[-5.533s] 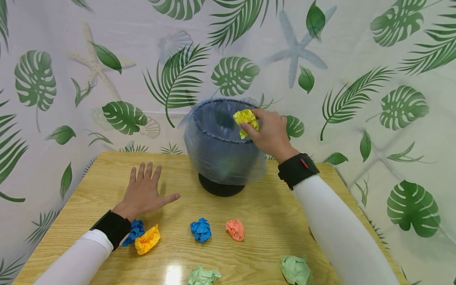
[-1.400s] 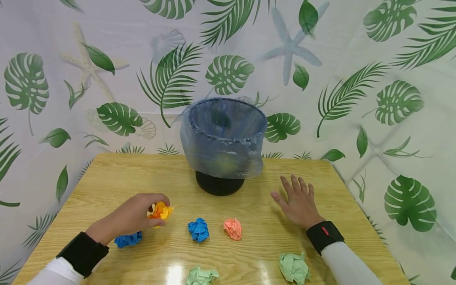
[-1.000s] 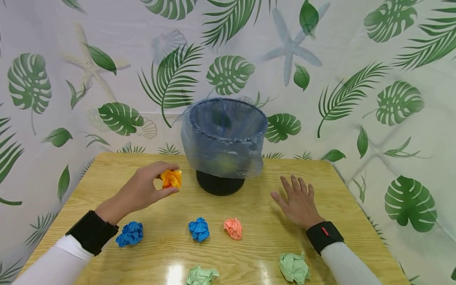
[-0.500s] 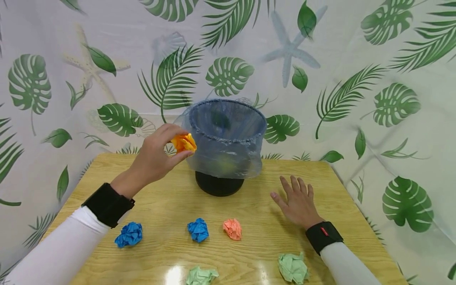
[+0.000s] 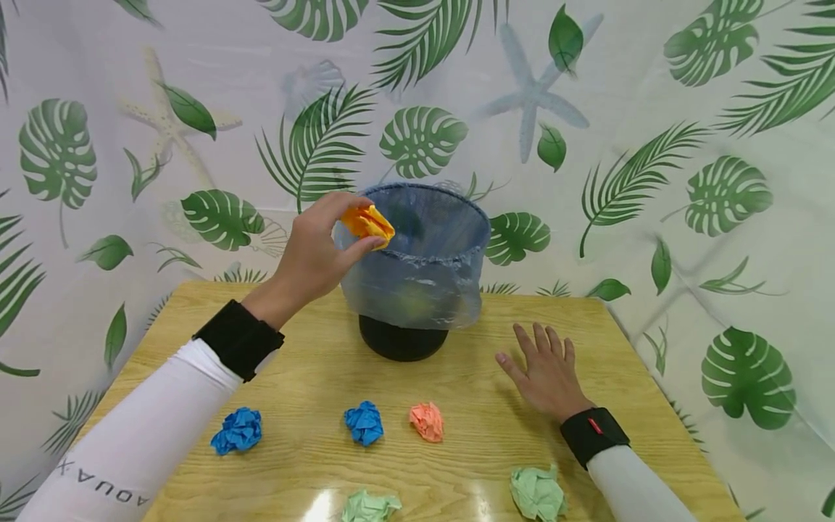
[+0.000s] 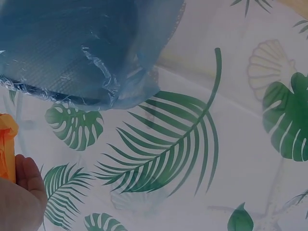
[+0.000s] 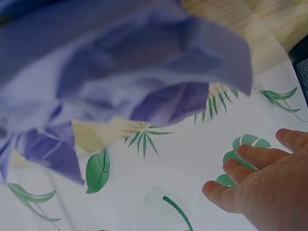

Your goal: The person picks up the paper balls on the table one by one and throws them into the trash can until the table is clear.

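Note:
My left hand (image 5: 320, 246) pinches a crumpled orange paper ball (image 5: 369, 225) between thumb and fingers. The paper overlaps the left part of the rim of a bin (image 5: 411, 290) lined with translucent blue plastic. In the left wrist view, the orange paper (image 6: 6, 147) shows at the left edge, with the blue liner (image 6: 72, 57) above. My right hand (image 5: 544, 370) lies low over the table, right of the bin, fingers spread and holding nothing. A crumpled purple paper (image 7: 120, 72) looms close to the right wrist camera; the head view does not show it.
On the wooden table (image 5: 457, 377) lie a blue paper ball (image 5: 237, 431) at left, another blue ball (image 5: 364, 423) and a coral ball (image 5: 427, 422) in the middle. Nearer are two pale green balls, one (image 5: 370, 506) cut by the frame edge. A leaf-patterned cloth (image 5: 261, 72) hangs behind.
A yellow paper ball held by my right hand at the bin is gone from it. My left hand has picked up the orange ball, lifting it rightward to the bin rim. The right hand rests lower.

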Demonstrator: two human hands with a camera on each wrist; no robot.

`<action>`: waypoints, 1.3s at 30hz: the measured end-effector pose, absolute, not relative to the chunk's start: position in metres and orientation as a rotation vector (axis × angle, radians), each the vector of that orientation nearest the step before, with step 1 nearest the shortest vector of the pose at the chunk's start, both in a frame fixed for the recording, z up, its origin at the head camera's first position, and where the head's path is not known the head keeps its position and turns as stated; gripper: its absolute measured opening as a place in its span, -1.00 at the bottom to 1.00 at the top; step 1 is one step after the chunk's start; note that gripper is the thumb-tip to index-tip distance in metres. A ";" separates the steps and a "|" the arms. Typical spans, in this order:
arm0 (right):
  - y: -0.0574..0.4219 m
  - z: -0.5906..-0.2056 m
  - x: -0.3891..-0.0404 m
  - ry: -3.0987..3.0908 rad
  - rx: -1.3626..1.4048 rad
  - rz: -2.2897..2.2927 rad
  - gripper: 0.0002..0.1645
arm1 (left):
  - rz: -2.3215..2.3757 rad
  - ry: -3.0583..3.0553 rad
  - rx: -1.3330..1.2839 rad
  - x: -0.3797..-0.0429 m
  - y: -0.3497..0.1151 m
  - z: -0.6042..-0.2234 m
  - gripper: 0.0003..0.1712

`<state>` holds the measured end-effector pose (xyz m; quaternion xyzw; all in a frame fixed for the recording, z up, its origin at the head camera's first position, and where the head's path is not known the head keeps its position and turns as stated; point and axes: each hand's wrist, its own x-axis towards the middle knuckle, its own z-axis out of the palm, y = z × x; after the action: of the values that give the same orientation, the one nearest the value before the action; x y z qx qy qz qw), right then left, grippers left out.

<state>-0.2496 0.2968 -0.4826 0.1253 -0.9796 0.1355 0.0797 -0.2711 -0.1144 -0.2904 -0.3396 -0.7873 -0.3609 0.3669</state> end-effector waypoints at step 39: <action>0.298 -0.481 -0.242 -2.916 0.362 0.372 -0.08 | -0.925 -2.461 -0.584 -0.298 -0.096 -0.311 -0.04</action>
<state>-0.2424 0.2975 -0.4808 0.1218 -0.9805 0.1250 0.0900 -0.2978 -0.0964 -0.3112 -0.2115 -0.8909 -0.3347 0.2224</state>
